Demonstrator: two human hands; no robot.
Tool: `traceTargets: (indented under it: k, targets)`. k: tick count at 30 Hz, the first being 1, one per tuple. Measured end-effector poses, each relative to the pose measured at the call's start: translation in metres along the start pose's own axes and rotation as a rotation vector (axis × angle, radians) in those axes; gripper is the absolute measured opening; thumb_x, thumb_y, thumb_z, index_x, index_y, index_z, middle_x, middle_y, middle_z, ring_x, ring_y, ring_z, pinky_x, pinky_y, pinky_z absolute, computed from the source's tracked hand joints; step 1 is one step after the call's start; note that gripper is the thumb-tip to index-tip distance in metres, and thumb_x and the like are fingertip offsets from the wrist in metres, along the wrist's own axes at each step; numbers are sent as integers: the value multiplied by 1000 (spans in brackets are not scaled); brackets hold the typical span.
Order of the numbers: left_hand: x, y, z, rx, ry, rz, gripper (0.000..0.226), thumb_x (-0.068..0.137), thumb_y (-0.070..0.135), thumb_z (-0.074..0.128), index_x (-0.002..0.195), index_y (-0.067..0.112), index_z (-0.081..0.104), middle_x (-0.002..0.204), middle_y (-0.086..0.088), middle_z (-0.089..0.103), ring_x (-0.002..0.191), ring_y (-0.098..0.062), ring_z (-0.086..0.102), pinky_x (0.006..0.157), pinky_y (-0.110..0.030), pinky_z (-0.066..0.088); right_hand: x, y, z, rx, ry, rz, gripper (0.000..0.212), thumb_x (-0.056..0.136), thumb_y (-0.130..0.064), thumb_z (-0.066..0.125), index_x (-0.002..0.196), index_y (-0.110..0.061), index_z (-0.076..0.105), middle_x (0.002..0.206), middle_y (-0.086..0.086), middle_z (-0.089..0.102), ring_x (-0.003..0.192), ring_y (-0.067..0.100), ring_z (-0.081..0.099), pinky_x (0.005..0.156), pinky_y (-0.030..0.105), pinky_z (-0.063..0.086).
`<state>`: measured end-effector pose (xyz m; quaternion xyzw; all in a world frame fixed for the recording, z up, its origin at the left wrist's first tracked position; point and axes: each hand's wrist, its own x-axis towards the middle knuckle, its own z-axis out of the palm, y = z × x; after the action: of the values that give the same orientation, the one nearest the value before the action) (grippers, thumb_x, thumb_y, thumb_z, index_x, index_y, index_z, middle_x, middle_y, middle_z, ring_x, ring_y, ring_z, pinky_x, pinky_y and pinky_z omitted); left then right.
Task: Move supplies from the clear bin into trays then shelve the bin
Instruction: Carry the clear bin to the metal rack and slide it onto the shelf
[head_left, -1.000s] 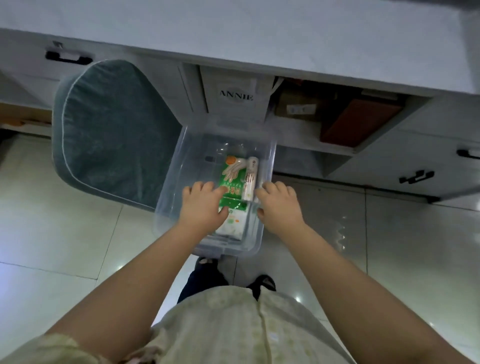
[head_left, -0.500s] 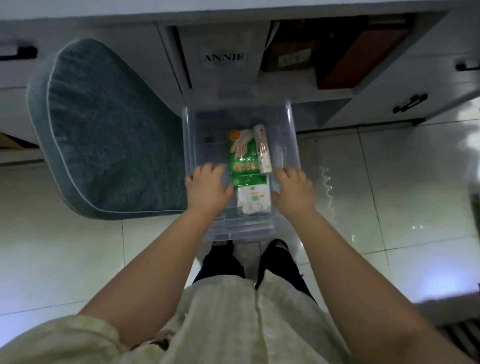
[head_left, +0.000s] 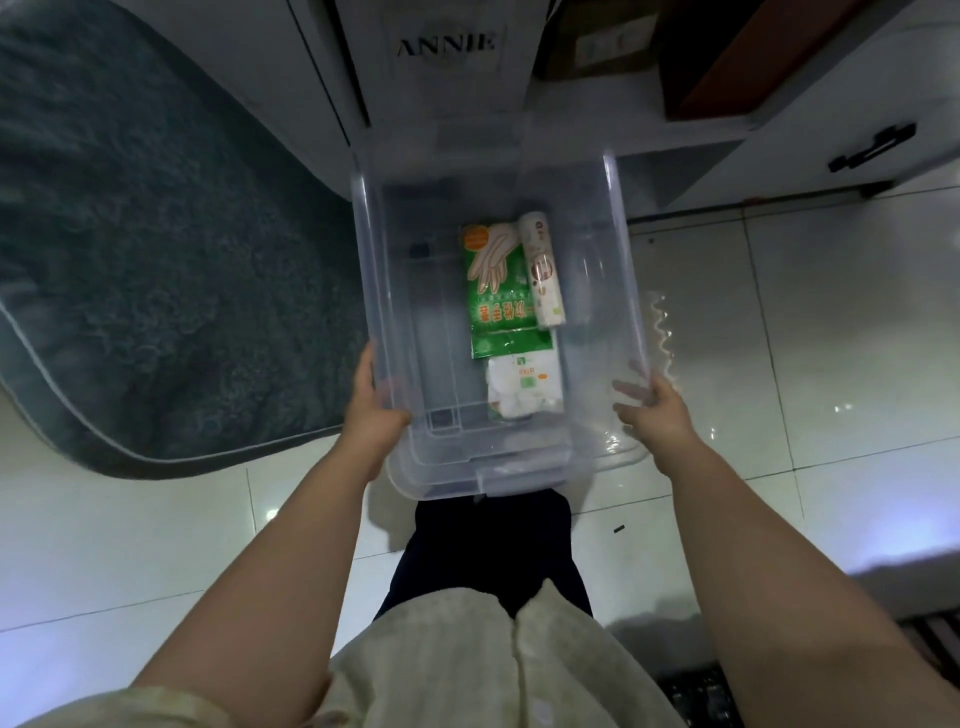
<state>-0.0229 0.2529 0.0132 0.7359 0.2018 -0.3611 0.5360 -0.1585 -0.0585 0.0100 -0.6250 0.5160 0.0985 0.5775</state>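
I hold a clear plastic bin (head_left: 410, 270) out in front of me above the tiled floor. My left hand (head_left: 371, 410) grips its left wall near the front, and my right hand (head_left: 657, 410) grips its right wall. Inside the bin lie a green pack of gloves (head_left: 498, 291), a white roll (head_left: 543, 270) along the pack's right side, and a small white packet (head_left: 524, 387) nearest to me. No trays are in view.
A teal cushioned chair (head_left: 156, 249) stands to the left. White cabinets lie ahead, with a white box labelled ANNIE (head_left: 447, 47) and an open shelf (head_left: 691, 130) holding a brown box. A dark cabinet handle (head_left: 872, 148) shows at right. Glossy floor tiles (head_left: 810, 338) lie below.
The bin has come out from the cabinet towards me and sits closer and larger. My hands have moved from its front rim outward to its two side walls.
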Motion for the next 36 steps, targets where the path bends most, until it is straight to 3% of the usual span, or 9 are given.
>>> traceTargets:
  k: [2,6,11,16,20,25,27,32,36]
  targets:
    - [-4,8,3,-18,4,7,112,72,-28,50,140,57,23,158,10,15,134,-22,36,75,-47,59,-3,0,-6,84,-37,50,70,81,21,48,136,-23,46,126,10,61,88,17,64,67,29,47]
    - [-18,50,9,-60,-109,3,106,75,-24,50,137,59,29,145,0,42,121,-28,52,84,-54,55,-26,-17,-41,320,-36,50,68,81,21,47,123,-33,55,122,7,64,113,28,60,88,48,49]
    - [-54,127,68,23,-354,14,97,76,-22,47,140,50,33,124,-3,57,105,-25,63,69,-41,59,-84,-14,-117,639,-2,0,88,79,22,37,131,-48,46,137,-6,53,120,22,52,74,44,45]
    - [-97,211,185,159,-743,230,77,78,-18,54,129,39,51,126,-14,59,105,-34,64,83,-54,55,-126,1,-211,931,213,-73,80,82,19,34,128,-46,48,140,1,50,121,28,51,69,41,48]
    - [-135,256,304,171,-818,341,71,80,-7,57,132,41,49,130,-2,58,108,-26,64,85,-46,55,-139,4,-299,1104,369,-170,71,89,10,39,138,-41,39,139,1,49,120,28,52,64,45,52]
    - [-189,273,460,4,-929,382,78,71,-11,55,137,29,46,135,-6,56,112,-24,62,83,-37,54,-137,9,-433,1228,517,-277,64,91,2,46,135,-43,41,135,-1,52,117,25,54,70,51,44]
    - [-205,276,496,-16,-936,365,87,63,-7,60,138,34,45,136,-5,54,116,-27,59,86,-42,52,-131,7,-470,1223,554,-279,61,91,0,49,131,-46,44,131,-4,55,112,20,56,72,53,42]
    - [-246,297,608,68,-966,336,99,53,-7,55,125,61,45,131,1,53,112,-34,57,65,-45,54,-107,-3,-594,1217,592,-372,58,90,0,51,117,-51,53,129,-8,59,105,16,58,62,41,41]
    - [-259,334,689,82,-986,398,103,51,-8,49,133,55,42,134,-7,54,111,-43,58,73,-50,47,-75,-23,-680,1100,558,-480,56,89,-6,59,131,-40,50,126,0,59,93,22,55,56,43,49]
